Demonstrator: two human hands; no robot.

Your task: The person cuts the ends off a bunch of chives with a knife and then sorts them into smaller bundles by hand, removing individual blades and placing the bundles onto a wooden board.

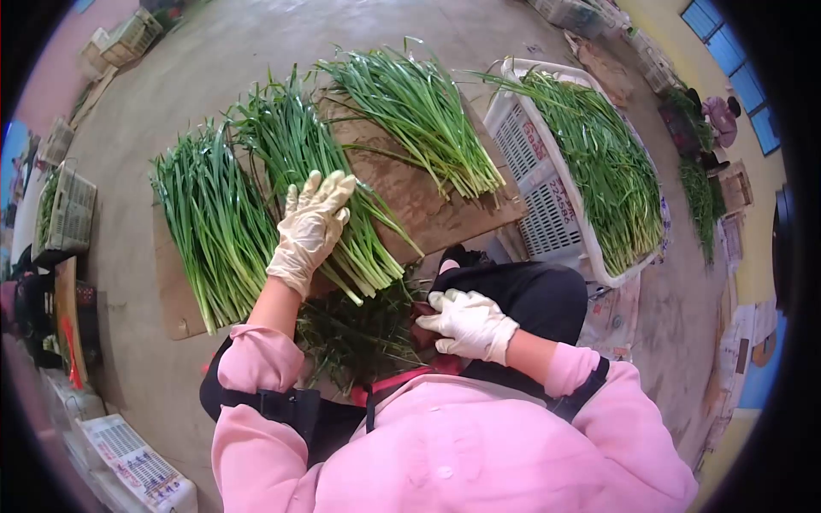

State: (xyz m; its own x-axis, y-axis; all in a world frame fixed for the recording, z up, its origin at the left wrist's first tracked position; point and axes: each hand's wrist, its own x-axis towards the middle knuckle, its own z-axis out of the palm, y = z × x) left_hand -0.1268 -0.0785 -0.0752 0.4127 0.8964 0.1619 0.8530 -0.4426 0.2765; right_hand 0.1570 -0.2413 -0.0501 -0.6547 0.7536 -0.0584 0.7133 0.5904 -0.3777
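Three bunches of long green stalks lie on a brown board (385, 192): a left bunch (214, 222), a middle bunch (286, 137) and a right bunch (419, 111). My left hand (312, 224), in a pale glove, rests on the middle bunch with its fingers stretched out. My right hand (469, 323), gloved too, is over my lap beside a dark reddish thing (422, 325), its fingers bent; what they hold, if anything, is hidden. Loose green leaves (355, 333) lie between my legs, below the board.
A white crate (547, 184) full of green stalks (594, 162) stands to the right of the board. Another crate (71, 214) is at the far left, and a white one (141, 462) at the lower left. A person (720, 120) is at the far right.
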